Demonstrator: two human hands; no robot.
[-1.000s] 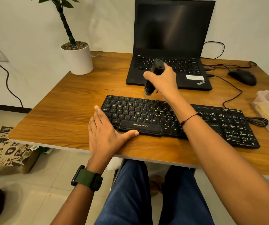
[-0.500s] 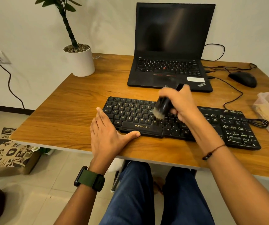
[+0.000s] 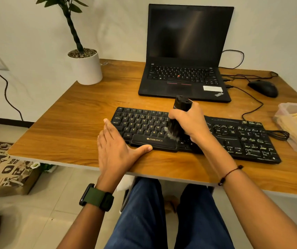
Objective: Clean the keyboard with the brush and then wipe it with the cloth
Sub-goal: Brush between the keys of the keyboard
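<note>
Black keyboard (image 3: 233, 141) flat on wooden desk (image 3: 83, 126), in front of open laptop (image 3: 185, 69). Right hand (image 3: 190, 123) curled around black brush (image 3: 179, 115), bristles on keys just above the space bar. Left hand (image 3: 115, 150) flat, fingers straight, thumb against keyboard's front edge. Cloth: cannot tell where.

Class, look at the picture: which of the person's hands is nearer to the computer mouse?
The right hand. It grips the brush over the middle of the keyboard, with the mouse beyond it to the right. The left hand lies flat at the keyboard's left end, farther away.
</note>
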